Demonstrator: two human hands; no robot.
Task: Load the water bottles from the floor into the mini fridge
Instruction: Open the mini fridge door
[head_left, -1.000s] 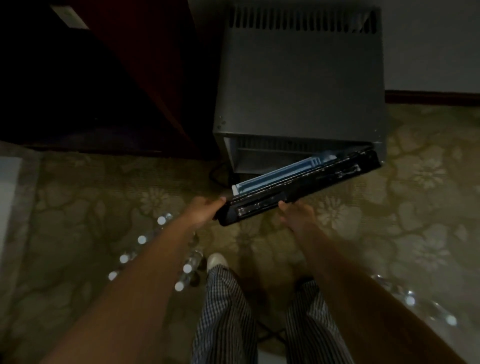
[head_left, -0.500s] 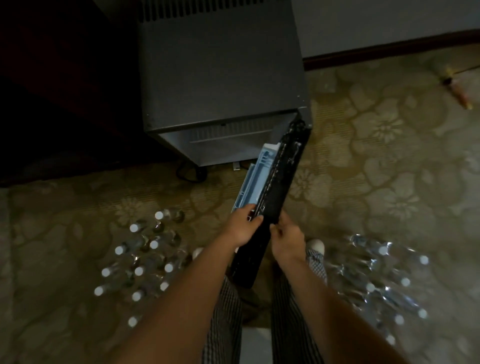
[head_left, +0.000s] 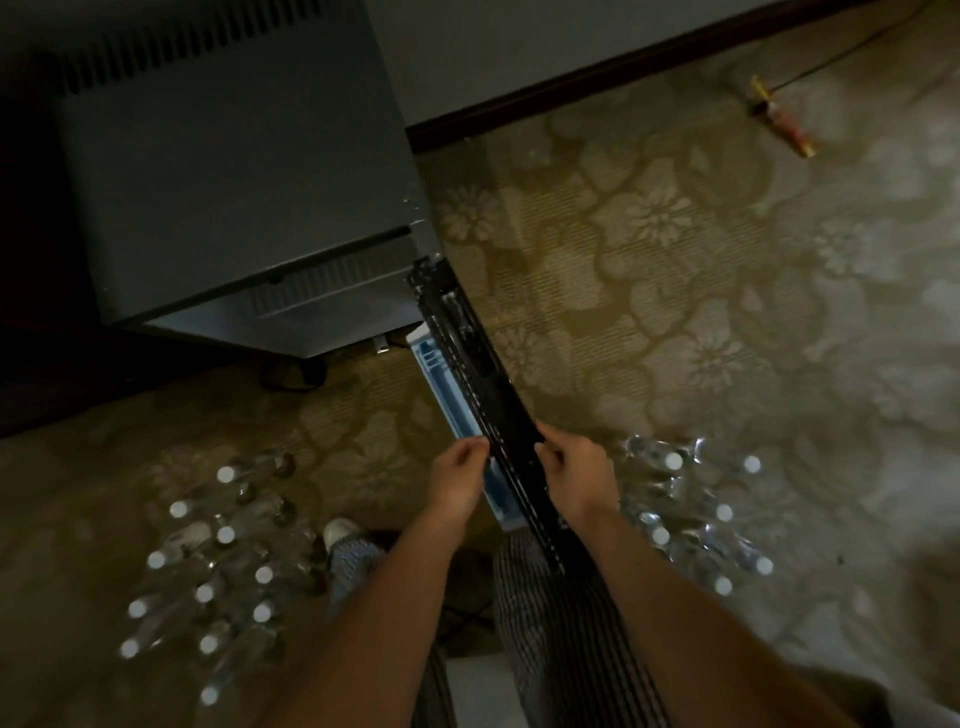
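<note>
A dark grey mini fridge (head_left: 234, 171) stands at the upper left on the carpet. Its black door (head_left: 483, 395) is swung wide open toward me, seen edge-on, with a pale blue inner shelf (head_left: 452, 410) on its left face. My left hand (head_left: 460, 480) grips the door's top edge from the left. My right hand (head_left: 574, 473) grips the same edge from the right. Several clear water bottles with white caps (head_left: 218, 561) stand on the floor at the lower left. A second cluster of water bottles (head_left: 696, 514) stands right of the door. The fridge's inside is hidden.
A patterned beige carpet (head_left: 675, 291) covers the floor. A dark baseboard (head_left: 597, 67) runs along the wall behind. A small gold and red object (head_left: 784, 124) on a cord lies at the far right. My legs in checked trousers (head_left: 566, 623) stand between the bottle clusters.
The fridge door has swung from nearly shut to fully open toward me. Both hands moved with its edge. The view shifted right, bringing the right bottle cluster into sight.
</note>
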